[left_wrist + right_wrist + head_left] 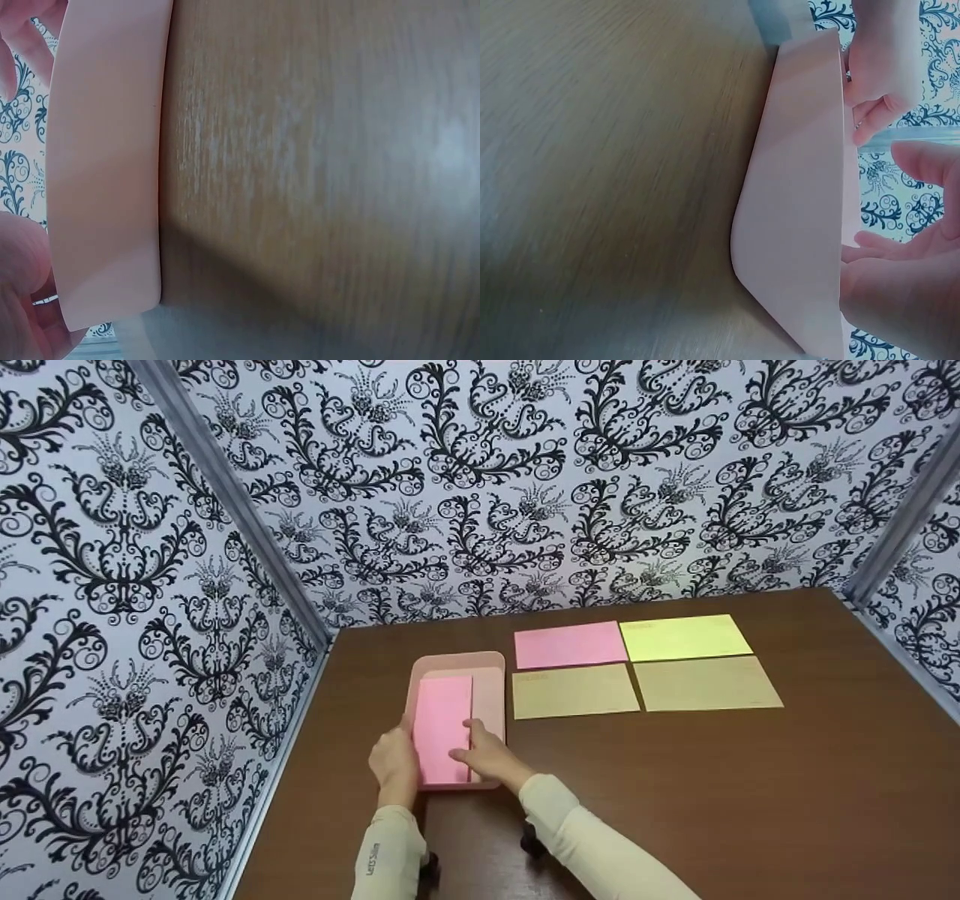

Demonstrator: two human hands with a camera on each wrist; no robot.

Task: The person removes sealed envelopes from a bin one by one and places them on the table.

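A pink rectangular tray (489,690) lies on the brown table, with a bright pink envelope-like paper (442,720) inside along its left side. My left hand (394,757) grips the tray's left side near the front; the left wrist view shows this hand (26,292) at the wall's corner. Over the tray's right part, my right hand (487,754) has thumb and forefinger apart, close to the paper's right edge. Its fingers (877,244) reach inside past the rim in the right wrist view. Whether they touch the paper is hard to see.
Right of the tray, a pink envelope (570,645), a yellow one (686,637) and two tan ones, left (576,691) and right (707,684), lie flat in two rows. Patterned wall panels (487,510) border the table (750,795) at the back and sides.
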